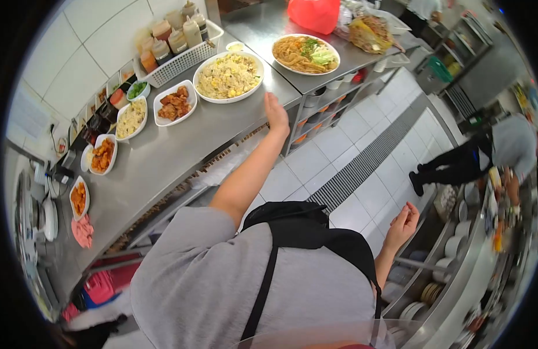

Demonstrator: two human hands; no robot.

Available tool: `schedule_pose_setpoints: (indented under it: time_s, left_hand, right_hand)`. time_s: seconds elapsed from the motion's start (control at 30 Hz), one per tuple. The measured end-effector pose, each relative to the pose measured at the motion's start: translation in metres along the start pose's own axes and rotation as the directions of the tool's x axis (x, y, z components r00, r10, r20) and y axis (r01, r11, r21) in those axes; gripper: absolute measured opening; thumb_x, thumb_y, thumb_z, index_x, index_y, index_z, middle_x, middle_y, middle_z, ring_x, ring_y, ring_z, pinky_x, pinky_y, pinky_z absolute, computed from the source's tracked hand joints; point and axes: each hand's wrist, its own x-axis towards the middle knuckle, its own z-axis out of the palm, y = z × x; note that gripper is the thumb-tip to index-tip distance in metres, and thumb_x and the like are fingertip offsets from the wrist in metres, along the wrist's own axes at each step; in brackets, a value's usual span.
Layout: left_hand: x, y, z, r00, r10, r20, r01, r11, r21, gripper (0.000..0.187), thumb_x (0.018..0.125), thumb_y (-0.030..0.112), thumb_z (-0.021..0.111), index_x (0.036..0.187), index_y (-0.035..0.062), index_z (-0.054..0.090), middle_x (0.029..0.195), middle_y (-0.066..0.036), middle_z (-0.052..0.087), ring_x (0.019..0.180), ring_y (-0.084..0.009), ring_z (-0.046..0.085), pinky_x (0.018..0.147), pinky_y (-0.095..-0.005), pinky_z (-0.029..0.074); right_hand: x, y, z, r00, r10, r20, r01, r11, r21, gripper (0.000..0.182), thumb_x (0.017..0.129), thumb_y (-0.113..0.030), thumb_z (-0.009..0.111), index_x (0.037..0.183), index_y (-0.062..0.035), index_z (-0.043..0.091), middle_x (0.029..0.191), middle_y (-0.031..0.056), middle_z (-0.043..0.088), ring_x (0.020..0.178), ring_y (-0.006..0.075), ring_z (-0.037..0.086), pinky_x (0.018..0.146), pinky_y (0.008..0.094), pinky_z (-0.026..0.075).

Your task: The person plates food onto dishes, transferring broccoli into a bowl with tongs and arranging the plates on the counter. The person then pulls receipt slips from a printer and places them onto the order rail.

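Observation:
My left hand reaches over the counter's front edge, its fingers stretched out and holding nothing. Just beyond the fingertips is a large white oval plate of fried rice with egg. A square white dish of browned fried pieces sits beside it. Further left are a smaller dish of rice and two dishes of orange-coated pieces. Across a counter seam lies an oval plate of noodles with greens. My right hand hangs in the air over the aisle, fingers loosely bent and apart, with nothing visible in it.
A white basket of sauce bottles stands against the tiled wall. A pink cloth lies at the counter's left end. A red bag is at the back. On the right, another person stands near shelves of stacked bowls. A drain grate crosses the floor.

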Motion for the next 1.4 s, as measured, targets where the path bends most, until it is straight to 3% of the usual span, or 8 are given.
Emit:
schedule_pose_setpoints:
  time_s: [0.37, 0.47, 0.57, 0.63, 0.77, 0.93, 1.1, 1.4]
  left_hand:
    - [0.121, -0.080, 0.105, 0.938, 0.021, -0.347, -0.024, 1.000, -0.005, 0.067, 0.086, 0.052, 0.025, 0.133, 0.0047, 0.016, 0.137, -0.009, 0.020, 0.124, -0.0213, 0.022, 0.100, -0.0302, 0.018]
    - [0.157, -0.067, 0.086, 0.989, 0.120, -0.089, -0.143, 0.934, -0.327, 0.073, 0.086, 0.052, 0.027, 0.133, 0.0001, 0.005, 0.138, -0.014, 0.012, 0.128, -0.0211, 0.010, 0.103, -0.0291, 0.010]
    - [0.145, 0.011, 0.122, 0.947, 0.131, -0.294, -0.186, 0.968, -0.168, 0.066, 0.088, 0.046, 0.027, 0.133, 0.0012, 0.008, 0.138, -0.013, 0.013, 0.128, -0.0211, 0.013, 0.103, -0.0295, 0.011]
    - [0.183, -0.007, 0.076, 0.868, 0.439, -0.232, -0.367, 0.882, 0.294, 0.059, 0.090, 0.040, 0.024, 0.133, 0.0010, 0.012, 0.139, -0.013, 0.013, 0.127, -0.0219, 0.017, 0.103, -0.0297, 0.012]
    - [0.180, 0.009, 0.066, 0.879, 0.433, -0.198, -0.372, 0.884, 0.282, 0.057, 0.090, 0.039, 0.025, 0.132, 0.0019, 0.015, 0.138, -0.011, 0.015, 0.127, -0.0192, 0.015, 0.103, -0.0305, 0.013]
    - [0.132, -0.036, 0.061, 0.912, 0.017, -0.410, 0.167, 0.897, 0.410, 0.052, 0.091, 0.038, 0.028, 0.128, 0.0018, 0.027, 0.130, -0.012, 0.034, 0.118, -0.0191, 0.035, 0.097, -0.0292, 0.026]
    - [0.119, -0.046, 0.101, 0.944, -0.030, -0.328, 0.016, 0.999, -0.047, 0.057, 0.089, 0.045, 0.025, 0.126, 0.0020, 0.033, 0.128, -0.011, 0.037, 0.117, -0.0180, 0.034, 0.097, -0.0302, 0.024]
    - [0.187, -0.016, 0.086, 0.890, 0.142, -0.434, -0.070, 0.982, 0.176, 0.065, 0.087, 0.049, 0.027, 0.129, -0.0008, 0.025, 0.131, -0.014, 0.031, 0.124, -0.0201, 0.023, 0.101, -0.0293, 0.015]
  right_hand:
    - [0.218, 0.023, 0.206, 0.826, -0.256, 0.502, 0.170, 0.963, 0.211, 0.013, 0.086, -0.013, 0.047, 0.091, -0.0024, 0.054, 0.061, -0.0032, 0.043, 0.047, 0.0012, 0.035, 0.041, 0.0156, 0.028]
    - [0.241, 0.018, 0.246, 0.782, -0.166, 0.601, 0.087, 0.983, 0.159, 0.012, 0.085, -0.011, 0.050, 0.089, -0.0015, 0.056, 0.060, -0.0025, 0.046, 0.050, 0.0042, 0.042, 0.046, 0.0178, 0.035]
    - [0.259, 0.040, 0.289, 0.741, -0.049, 0.670, -0.178, 0.947, 0.266, 0.017, 0.086, -0.015, 0.048, 0.091, -0.0004, 0.056, 0.060, -0.0001, 0.048, 0.051, 0.0064, 0.045, 0.048, 0.0206, 0.040]
    - [0.277, 0.050, 0.323, 0.641, 0.105, 0.761, -0.379, 0.905, 0.195, 0.023, 0.088, -0.019, 0.044, 0.090, 0.0015, 0.054, 0.063, 0.0021, 0.050, 0.054, 0.0080, 0.048, 0.050, 0.0207, 0.042]
    - [0.299, 0.080, 0.403, 0.379, 0.216, 0.900, -0.651, 0.753, 0.093, 0.039, 0.087, -0.031, 0.043, 0.111, -0.0009, 0.045, 0.072, 0.0127, 0.056, 0.050, 0.0163, 0.055, 0.043, 0.0266, 0.046]
    - [0.329, 0.063, 0.450, 0.103, 0.077, 0.992, -0.717, 0.697, 0.020, 0.037, 0.088, -0.029, 0.039, 0.116, -0.0050, 0.041, 0.080, 0.0138, 0.058, 0.055, 0.0201, 0.058, 0.047, 0.0289, 0.050]
    - [0.343, 0.062, 0.460, -0.206, 0.151, 0.967, -0.708, 0.659, -0.254, 0.030, 0.088, -0.018, 0.036, 0.114, -0.0045, 0.039, 0.089, 0.0161, 0.058, 0.066, 0.0271, 0.060, 0.053, 0.0330, 0.052]
    - [0.316, 0.045, 0.501, -0.116, 0.092, 0.989, -0.816, 0.559, -0.147, 0.026, 0.087, -0.014, 0.035, 0.111, -0.0043, 0.035, 0.099, 0.0184, 0.052, 0.082, 0.0331, 0.058, 0.060, 0.0397, 0.053]
